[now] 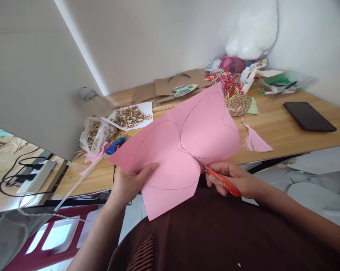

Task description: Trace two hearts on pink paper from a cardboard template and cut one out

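A large pink sheet of paper with curved pencil outlines is held up over my lap, in front of the table edge. My left hand grips its lower left side, thumb on top and the other fingers hidden beneath. My right hand is closed round orange-handled scissors. Their blades meet the lower right of the sheet, where a cut opens beside a drawn line. The right part of the sheet curls above the scissors.
On the wooden table lie a blue glue gun, shells on white paper, a plastic bag of shells, cardboard, colourful cords, glue bottles, a pink tassel and a black tablet. A power strip stands left.
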{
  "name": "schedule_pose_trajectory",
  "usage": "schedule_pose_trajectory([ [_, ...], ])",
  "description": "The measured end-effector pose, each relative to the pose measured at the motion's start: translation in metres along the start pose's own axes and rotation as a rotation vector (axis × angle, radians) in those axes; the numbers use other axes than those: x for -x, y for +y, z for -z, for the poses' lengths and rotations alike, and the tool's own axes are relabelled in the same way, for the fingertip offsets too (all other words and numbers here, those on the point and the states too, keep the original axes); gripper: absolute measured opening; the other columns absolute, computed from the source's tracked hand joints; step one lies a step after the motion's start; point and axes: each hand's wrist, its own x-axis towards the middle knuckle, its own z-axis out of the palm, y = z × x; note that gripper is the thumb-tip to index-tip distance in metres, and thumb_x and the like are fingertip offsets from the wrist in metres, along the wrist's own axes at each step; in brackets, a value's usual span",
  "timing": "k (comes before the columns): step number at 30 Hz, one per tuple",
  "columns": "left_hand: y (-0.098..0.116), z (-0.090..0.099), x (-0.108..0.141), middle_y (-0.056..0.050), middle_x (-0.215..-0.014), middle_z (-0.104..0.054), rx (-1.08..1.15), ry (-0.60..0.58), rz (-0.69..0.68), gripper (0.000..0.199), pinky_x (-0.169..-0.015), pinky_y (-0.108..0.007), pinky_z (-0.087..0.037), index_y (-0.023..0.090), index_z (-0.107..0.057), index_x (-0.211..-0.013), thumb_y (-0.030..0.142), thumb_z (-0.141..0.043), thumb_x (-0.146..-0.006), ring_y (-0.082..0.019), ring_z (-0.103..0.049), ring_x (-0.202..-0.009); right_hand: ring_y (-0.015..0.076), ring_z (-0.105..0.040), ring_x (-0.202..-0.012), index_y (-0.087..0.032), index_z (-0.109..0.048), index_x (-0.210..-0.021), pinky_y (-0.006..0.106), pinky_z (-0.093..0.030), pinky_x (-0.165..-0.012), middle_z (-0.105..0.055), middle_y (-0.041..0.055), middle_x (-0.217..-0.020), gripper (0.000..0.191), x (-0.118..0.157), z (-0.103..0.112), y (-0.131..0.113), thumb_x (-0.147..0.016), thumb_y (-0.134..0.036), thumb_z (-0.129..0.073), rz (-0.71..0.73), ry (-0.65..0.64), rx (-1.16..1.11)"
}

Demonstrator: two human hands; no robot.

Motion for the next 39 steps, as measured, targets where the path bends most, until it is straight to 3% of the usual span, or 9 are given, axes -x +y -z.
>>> schedule_pose_trajectory([
  [11,-0.0014,-0.0022,0.0010,-0.009,-0.101,-0.078,0.009,-0.035,0.007,0.035,-0.092,-0.045,-0.064,0.018,-0.074,-0.101,0.045,-0.082,-0.079,-0.030,-0.074,-0.104,0.0084,-0.037,-0.049,-0.019,-0.055,-0.076,0.025,-0.027,-0.049,-0.053,-0.0028,-0.053,0.047,0.0000,-0.0004,-0.0007,-0.091,-0.062,-0.064,0.022,-0.003,-0.007],
  [21,0.0046,-0.0009,0.0015,-0.010,-0.124,-0.075,0.040,-0.062,0.045,0.045,-0.100,-0.046,-0.060,0.019,-0.071,-0.114,0.046,-0.081,-0.080,-0.030,-0.071,-0.114,0.0066,-0.037,-0.048,-0.019,-0.052,-0.075,0.024,-0.026,-0.049,-0.050,-0.0049,-0.057,0.046,-0.0004,-0.0001,-0.0015,-0.092,-0.060,-0.065,0.064,-0.033,-0.043],
  [33,-0.0005,-0.0013,0.0009,-0.009,-0.103,-0.077,0.054,-0.073,0.044,0.036,-0.097,-0.044,-0.060,0.017,-0.074,-0.101,0.045,-0.082,-0.080,-0.031,-0.071,-0.113,0.0072,-0.038,-0.048,-0.019,-0.054,-0.076,0.024,-0.029,-0.050,-0.051,-0.0048,-0.053,0.044,0.0002,0.0037,0.0038,-0.094,-0.057,-0.064,0.065,-0.032,-0.014],
  [39,0.0022,0.0019,-0.0025,-0.009,-0.107,-0.077,0.026,-0.098,0.026,0.036,-0.095,-0.044,-0.060,0.017,-0.075,-0.099,0.047,-0.082,-0.080,-0.030,-0.071,-0.108,0.0076,-0.039,-0.047,-0.017,-0.059,-0.078,0.024,-0.029,-0.049,-0.053,-0.0041,-0.050,0.044,0.0018,0.0045,0.0029,-0.093,-0.058,-0.065,0.041,-0.010,0.055],
])
